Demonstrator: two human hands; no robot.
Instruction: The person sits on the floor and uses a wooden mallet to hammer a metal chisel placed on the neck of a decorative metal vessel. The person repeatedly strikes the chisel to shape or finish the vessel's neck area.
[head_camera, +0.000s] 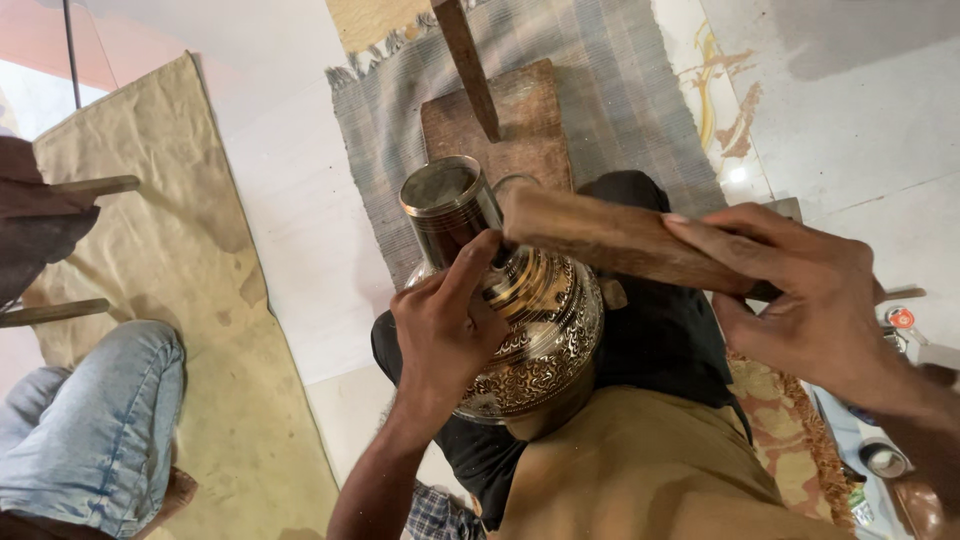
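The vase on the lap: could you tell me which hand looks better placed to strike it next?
Probably the right hand: it holds the wooden mallet, its end by the vase neck. The left hand is pressed against the vase, steadying it.

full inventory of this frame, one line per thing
engraved metal vase: 1, brass and silver, on the person's lap
wooden mallet: 1, brown, against the vase neck
wooden block: 1, brown, on the striped mat
striped mat: 1, grey, floor at top
tan cloth: 1, floor at left
other person's leg: 1, blue jeans, lower left
small containers: a few, right edge, unclear
left hand: 1, on the vase shoulder
right hand: 1, gripping the mallet
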